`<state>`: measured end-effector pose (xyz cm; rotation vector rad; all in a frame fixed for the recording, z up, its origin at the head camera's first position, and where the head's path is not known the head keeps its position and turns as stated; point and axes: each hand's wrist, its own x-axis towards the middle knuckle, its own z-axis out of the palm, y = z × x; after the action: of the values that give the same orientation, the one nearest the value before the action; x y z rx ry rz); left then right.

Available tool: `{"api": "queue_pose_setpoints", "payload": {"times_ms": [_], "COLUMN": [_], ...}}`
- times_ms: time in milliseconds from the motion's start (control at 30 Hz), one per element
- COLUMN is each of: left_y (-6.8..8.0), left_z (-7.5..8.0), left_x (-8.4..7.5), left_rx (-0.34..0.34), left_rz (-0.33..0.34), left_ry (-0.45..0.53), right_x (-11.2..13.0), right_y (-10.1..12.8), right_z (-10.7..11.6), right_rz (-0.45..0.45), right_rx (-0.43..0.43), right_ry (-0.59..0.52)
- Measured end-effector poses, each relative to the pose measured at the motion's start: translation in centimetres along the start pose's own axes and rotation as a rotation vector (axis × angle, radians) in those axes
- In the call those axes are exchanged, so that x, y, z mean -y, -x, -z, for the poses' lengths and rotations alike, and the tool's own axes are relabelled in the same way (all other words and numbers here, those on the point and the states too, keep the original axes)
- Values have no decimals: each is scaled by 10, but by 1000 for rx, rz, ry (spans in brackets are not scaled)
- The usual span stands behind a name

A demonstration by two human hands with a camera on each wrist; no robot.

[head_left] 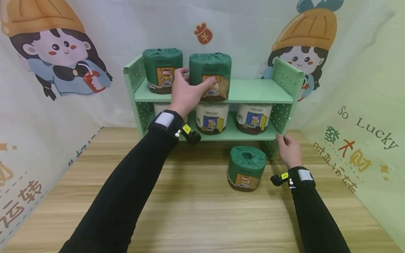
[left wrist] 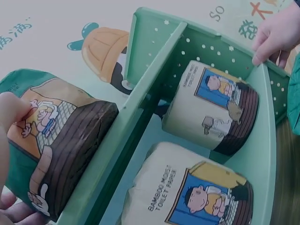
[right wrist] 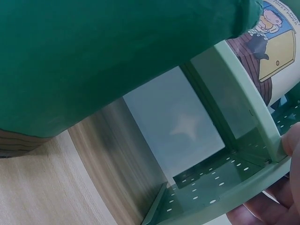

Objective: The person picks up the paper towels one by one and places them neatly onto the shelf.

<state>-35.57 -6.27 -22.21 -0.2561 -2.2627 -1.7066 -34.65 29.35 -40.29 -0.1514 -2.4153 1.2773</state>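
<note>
On the left of the top shelf stands a green-wrapped toilet paper roll [head_left: 162, 70], upright against the left end of the green shelf unit [head_left: 253, 91]. Just beside it, near the middle of that same top shelf, stands a second green roll [head_left: 210, 75], and the left hand [head_left: 186, 91] grips this one — thumb across its printed front, fingers curled round the side that faces the first roll. In the left wrist view the held roll [left wrist: 51, 154] sits right at the front edge of the top board, with fingertips showing at the frame's left and lower edges.

Below, on the lower shelf, stand white-wrapped rolls: one mostly hidden behind the left forearm, a middle white roll [head_left: 212, 117] and a right white roll [head_left: 254, 117], side by side with a small gap.

On the wooden table [head_left: 190, 211], in front of the unit and right of centre, a third green roll [head_left: 246, 168] stands on its end, touched by neither hand.

Furthest right, the right hand [head_left: 289, 149] holds the lower right corner of the unit — fingers bent round the front edge of the perforated side panel [right wrist: 211, 192], with a thumb tip visible against that edge in the right wrist view
</note>
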Motion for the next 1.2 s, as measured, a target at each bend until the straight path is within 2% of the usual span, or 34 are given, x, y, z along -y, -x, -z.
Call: {"api": "queue_pose_setpoints", "payload": {"times_ms": [100, 367, 667, 1033, 1200], "left_y": [-2, -7, -14, -13, -7], "left_z": [-1, -6, -9, -8, -3], "left_x": [-1, -2, -6, 0, 5], "left_rx": [-12, -61, -55, -54, -41], "left_rz": [5, -6, 12, -8, -20], "left_ry": [2, -112, -178, -176, -103], "right_x": [1, 0, 1, 3, 3], "right_y": [0, 1, 1, 1, 1], "right_z": [0, -1, 0, 0, 1], "right_rz": [-5, -6, -12, -6, -15], "right_rx": [2, -2, 4, 9, 14], "right_ry": [-11, -4, -6, -15, -10]}}
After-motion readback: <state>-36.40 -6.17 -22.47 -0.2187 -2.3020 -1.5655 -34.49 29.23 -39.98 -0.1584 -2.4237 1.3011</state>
